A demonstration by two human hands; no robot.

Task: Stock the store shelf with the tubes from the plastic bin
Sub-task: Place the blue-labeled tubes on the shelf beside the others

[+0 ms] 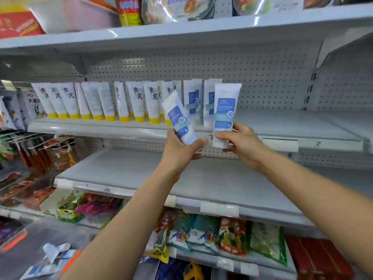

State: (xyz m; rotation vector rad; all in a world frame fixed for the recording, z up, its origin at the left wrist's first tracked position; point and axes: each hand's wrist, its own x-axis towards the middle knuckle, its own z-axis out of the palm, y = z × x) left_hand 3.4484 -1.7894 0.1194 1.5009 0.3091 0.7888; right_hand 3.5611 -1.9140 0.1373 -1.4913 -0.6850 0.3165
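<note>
My left hand (182, 150) grips a white tube with a blue label (178, 118), tilted to the left, in front of the shelf (292, 126). My right hand (240, 141) holds a second blue-label tube (225, 112) upright at the shelf's front edge. Behind them two matching tubes (192, 101) stand on the shelf. A row of several white tubes with yellow caps (139, 102) fills the shelf's left part. The plastic bin (54, 259) sits at the bottom left with more tubes inside, blurred.
The shelf to the right of the tubes is bare, as is the shelf below (181, 178). Snack packets (222, 235) fill the lower shelf, and hanging goods (40, 150) are at the left. Bagged goods (171, 9) sit on the top shelf.
</note>
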